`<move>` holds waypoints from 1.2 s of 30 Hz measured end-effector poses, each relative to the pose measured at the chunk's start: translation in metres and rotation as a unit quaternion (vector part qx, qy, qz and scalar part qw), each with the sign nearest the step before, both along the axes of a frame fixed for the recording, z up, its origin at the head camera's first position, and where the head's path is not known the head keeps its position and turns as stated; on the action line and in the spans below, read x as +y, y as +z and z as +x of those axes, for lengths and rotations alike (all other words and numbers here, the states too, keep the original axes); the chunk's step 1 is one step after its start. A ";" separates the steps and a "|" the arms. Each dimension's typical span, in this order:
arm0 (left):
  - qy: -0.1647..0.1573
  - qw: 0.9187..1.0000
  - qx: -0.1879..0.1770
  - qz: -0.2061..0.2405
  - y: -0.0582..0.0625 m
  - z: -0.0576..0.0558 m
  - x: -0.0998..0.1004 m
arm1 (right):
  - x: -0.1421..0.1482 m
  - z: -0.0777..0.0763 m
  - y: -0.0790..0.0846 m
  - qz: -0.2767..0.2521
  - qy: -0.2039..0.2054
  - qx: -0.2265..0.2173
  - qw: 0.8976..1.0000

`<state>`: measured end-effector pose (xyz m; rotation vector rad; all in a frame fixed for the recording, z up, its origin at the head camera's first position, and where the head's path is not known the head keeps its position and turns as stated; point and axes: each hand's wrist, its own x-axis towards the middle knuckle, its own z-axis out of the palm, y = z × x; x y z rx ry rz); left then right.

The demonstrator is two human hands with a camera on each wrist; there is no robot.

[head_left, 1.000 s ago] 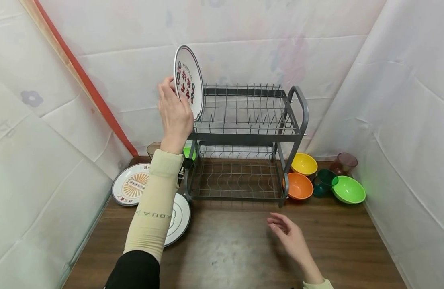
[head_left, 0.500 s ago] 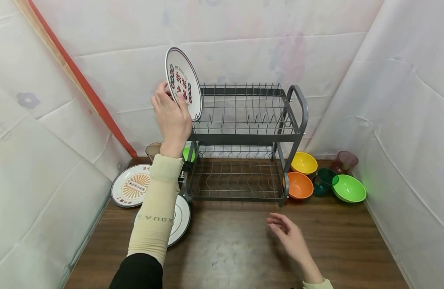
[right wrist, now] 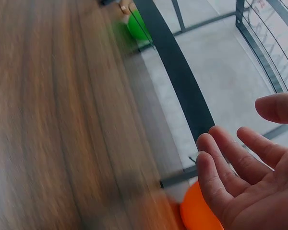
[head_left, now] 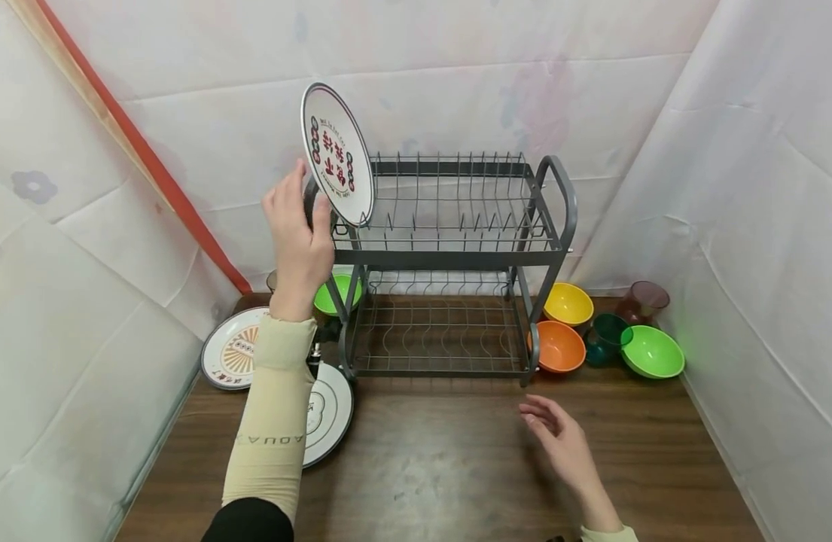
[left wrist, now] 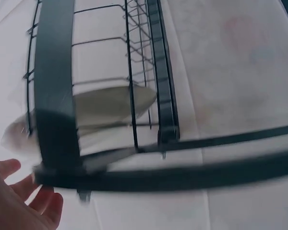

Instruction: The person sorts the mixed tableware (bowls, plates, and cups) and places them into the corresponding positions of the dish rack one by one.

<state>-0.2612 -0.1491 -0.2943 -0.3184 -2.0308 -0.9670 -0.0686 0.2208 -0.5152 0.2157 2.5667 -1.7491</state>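
A white plate (head_left: 337,154) with red lettering and a dark rim stands on edge, tilted left, at the left end of the upper tier of a two-tier dish rack (head_left: 449,260). Just left of it is my left hand (head_left: 299,233), thumb and fingers spread around the rack's side handle and apart from the plate. In the left wrist view the fingertips lie close to the dark rack frame (left wrist: 55,86), with the pale plate (left wrist: 110,105) behind the wires. My right hand (head_left: 565,444) hovers over the front right of the table, fingers relaxed and holding nothing.
Two white plates, one with an orange sunburst (head_left: 233,350) and one with ring lines (head_left: 330,414), lie at left. A green bowl (head_left: 337,295) sits behind the rack's left leg. Yellow (head_left: 568,305), orange (head_left: 559,348) and green (head_left: 653,352) bowls with tinted cups (head_left: 607,339) stand right.
My left hand has let go of the lettered plate and drawn back left and down. The plate now leans in the rack by itself. My right hand has shifted slightly right.
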 end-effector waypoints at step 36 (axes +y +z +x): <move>0.210 0.935 -0.282 0.055 -0.201 0.145 -0.101 | 0.055 0.002 -0.006 0.003 -0.082 0.009 0.997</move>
